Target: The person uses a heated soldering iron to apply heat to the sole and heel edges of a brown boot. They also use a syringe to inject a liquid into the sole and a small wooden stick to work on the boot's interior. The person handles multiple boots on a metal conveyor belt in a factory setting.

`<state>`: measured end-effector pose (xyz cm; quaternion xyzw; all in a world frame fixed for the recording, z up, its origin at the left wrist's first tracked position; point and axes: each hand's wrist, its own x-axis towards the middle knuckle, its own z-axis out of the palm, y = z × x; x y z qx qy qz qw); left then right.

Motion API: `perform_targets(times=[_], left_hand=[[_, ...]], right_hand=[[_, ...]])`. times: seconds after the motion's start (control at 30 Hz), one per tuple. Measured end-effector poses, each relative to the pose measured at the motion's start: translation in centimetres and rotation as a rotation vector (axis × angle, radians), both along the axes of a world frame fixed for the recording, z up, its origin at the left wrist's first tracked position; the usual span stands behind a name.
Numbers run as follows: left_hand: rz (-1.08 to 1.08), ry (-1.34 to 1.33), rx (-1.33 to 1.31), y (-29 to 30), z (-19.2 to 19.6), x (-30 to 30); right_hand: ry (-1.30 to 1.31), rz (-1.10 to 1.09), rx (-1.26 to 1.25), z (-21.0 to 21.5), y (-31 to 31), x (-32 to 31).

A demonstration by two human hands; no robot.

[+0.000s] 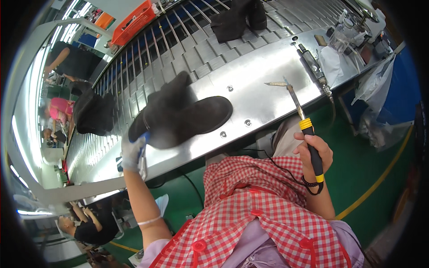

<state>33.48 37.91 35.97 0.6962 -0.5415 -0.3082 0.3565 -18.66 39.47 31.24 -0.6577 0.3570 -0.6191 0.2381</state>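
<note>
My right hand (314,154) is closed round the black and yellow handle of a soldering iron (305,123). The iron's metal shaft points up and away, ending in a thin, bent blade-like tip over the metal ledge. Its dark cord loops from the handle's lower end past my wrist. My left hand (132,153), in a pale glove with blue at the fingertips, grips the near left edge of a black boot (178,123). Motion blurs the boot, and its dark sole faces right. The glove's far fingers are hidden behind the boot.
A slatted metal conveyor (192,49) runs beyond the ledge (263,96), carrying another pair of black boots (239,20) and a dark boot (93,111) at left. A pen-shaped air tool (313,67) lies at right near bottles (342,38). An orange basket (133,23) stands far left. Co-workers are at left.
</note>
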Motion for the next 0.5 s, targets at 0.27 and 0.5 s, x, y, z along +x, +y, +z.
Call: perform_targets(times=[0.27, 0.5], left_hand=[[0.225, 0.377, 0.013, 7.5, -1.7, -8.0], [0.039, 0.876, -0.28, 7.0, -1.5, -15.8]], right_hand=[[0.024, 0.01, 0.108, -1.2, -2.2, 2.6], [0.073, 0.079, 0.037, -2.3, -4.2, 3.7]])
